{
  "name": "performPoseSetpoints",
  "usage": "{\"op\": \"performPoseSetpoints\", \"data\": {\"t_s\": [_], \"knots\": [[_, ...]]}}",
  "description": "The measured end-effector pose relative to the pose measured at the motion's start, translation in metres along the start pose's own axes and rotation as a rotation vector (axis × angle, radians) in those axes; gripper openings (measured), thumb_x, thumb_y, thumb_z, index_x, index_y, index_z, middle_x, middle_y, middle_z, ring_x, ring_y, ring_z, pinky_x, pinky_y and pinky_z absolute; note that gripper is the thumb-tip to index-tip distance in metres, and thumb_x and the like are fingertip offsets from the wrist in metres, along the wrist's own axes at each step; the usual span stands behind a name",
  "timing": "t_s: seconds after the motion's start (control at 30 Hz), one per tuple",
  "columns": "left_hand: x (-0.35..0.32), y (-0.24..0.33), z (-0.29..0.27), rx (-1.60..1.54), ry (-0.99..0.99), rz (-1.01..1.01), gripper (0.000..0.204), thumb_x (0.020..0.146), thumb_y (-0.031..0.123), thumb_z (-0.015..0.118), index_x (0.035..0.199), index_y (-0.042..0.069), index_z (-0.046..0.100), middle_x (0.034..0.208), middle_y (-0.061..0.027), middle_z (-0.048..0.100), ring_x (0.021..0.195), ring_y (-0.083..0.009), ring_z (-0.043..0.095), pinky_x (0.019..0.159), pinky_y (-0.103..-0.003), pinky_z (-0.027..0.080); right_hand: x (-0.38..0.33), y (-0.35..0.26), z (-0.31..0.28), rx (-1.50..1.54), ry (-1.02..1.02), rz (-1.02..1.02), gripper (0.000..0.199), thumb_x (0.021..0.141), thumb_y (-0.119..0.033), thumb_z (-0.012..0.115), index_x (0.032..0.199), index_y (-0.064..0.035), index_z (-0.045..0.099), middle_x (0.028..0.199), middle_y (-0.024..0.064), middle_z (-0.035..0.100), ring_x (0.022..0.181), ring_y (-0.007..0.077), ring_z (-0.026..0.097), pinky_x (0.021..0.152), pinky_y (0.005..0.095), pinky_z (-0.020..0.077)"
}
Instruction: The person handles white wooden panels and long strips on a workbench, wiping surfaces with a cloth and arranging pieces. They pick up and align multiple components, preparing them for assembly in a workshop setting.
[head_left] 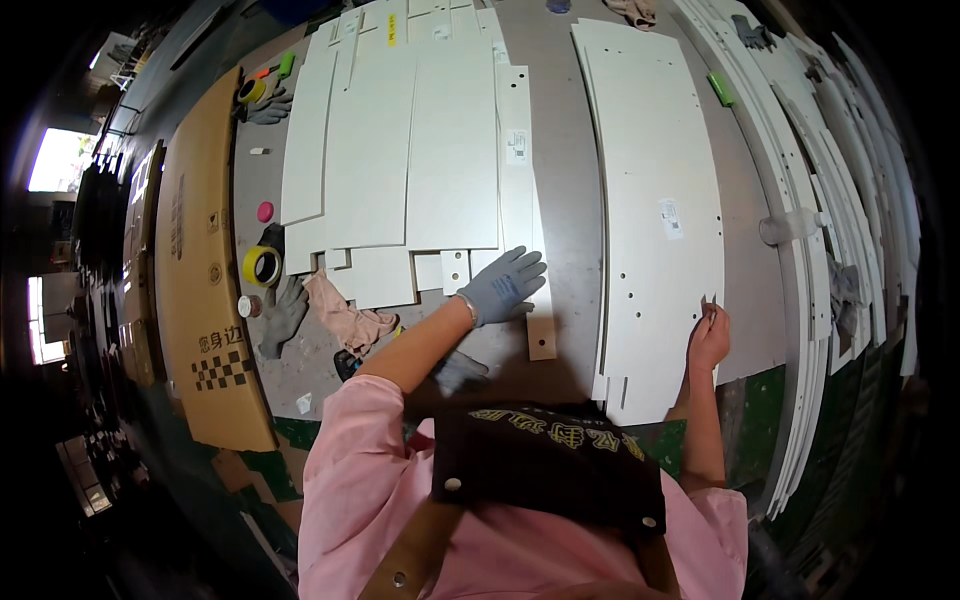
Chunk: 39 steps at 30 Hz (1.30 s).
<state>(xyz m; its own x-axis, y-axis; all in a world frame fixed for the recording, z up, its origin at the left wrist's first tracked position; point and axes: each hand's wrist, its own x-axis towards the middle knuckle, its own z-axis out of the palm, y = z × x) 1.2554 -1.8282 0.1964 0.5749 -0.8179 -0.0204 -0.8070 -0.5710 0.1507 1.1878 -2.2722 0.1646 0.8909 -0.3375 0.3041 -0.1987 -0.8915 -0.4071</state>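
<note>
My left hand (505, 287), in a grey work glove, lies flat with its fingers stretched. It rests on a narrow white panel (515, 205) at the right side of a spread of white panels (450, 150). My bare right hand (708, 343) is closed in a pinch at the right edge of a long white panel (655, 130) with small drilled holes and a paper label. Something small, thin and pointed (708, 303) sticks up from its fingertips, too small to name. The long panel lies on top of at least one other.
Left of the panels lie a grey glove (284, 318), a yellow tape roll (262, 266), a pink cloth (345, 315) and a large cardboard sheet (205, 270). At the right stand long white strips (800, 240), with a clear bottle (790, 228) and a green cutter (720, 89) near them.
</note>
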Motion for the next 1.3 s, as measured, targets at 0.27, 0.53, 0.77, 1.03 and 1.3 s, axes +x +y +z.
{"op": "performPoseSetpoints", "data": {"t_s": [0.27,0.53,0.77,1.03,1.3], "knots": [[0.055,-0.077,-0.058,0.114,0.281,-0.405,0.041,0.088,0.036,0.049,0.119,0.012,0.060,0.140,-0.0164,0.047,0.139,-0.0379,0.031,0.117,-0.058,0.012,0.007,-0.013,-0.002,-0.014,-0.014,0.032,0.021,0.088,-0.008,0.053,0.107,-0.0076,0.063,0.101,0.0112,0.065,0.090,0.0329,0.064,0.076,0.0409,0.0517],[0.097,-0.183,-0.023,0.135,0.260,-0.998,0.044,0.093,0.034,0.043,0.135,0.030,0.056,0.156,-0.0127,0.032,0.146,-0.0369,0.022,0.115,-0.062,0.010,-0.001,0.014,0.011,-0.059,0.071,-0.008,0.025,0.086,-0.006,0.056,0.109,-0.0101,0.063,0.100,0.0122,0.066,0.089,0.0346,0.065,0.073,0.0416,0.0523],[0.092,-0.204,-0.029,0.207,0.126,-1.060,0.047,0.095,0.034,0.041,0.141,0.036,0.047,0.157,-0.0081,0.029,0.144,-0.0339,0.024,0.113,-0.061,0.017,0.004,-0.007,-0.004,0.013,0.082,0.017,0.020,0.085,-0.006,0.057,0.104,-0.0108,0.063,0.093,0.0117,0.064,0.080,0.0352,0.064,0.065,0.0411,0.0510],[0.068,-0.170,-0.025,-0.257,0.270,-0.817,0.057,0.095,0.042,0.052,0.146,0.018,0.043,0.147,-0.0189,0.040,0.138,-0.0359,0.035,0.111,-0.050,0.030,0.008,-0.012,-0.009,0.052,-0.007,0.052,0.022,0.083,-0.009,0.058,0.105,-0.0129,0.063,0.095,0.0067,0.063,0.076,0.0302,0.064,0.065,0.0403,0.0517],[0.065,0.176,0.009,-1.563,0.200,-0.757,0.054,0.095,0.011,0.056,0.141,-0.008,0.035,0.142,-0.0300,0.041,0.133,-0.0385,0.043,0.107,-0.038,0.039,0.009,-0.011,-0.015,0.332,0.027,0.017,0.020,0.088,-0.006,0.057,0.106,-0.0095,0.064,0.096,0.0098,0.066,0.083,0.0309,0.066,0.069,0.0366,0.0523]]}}
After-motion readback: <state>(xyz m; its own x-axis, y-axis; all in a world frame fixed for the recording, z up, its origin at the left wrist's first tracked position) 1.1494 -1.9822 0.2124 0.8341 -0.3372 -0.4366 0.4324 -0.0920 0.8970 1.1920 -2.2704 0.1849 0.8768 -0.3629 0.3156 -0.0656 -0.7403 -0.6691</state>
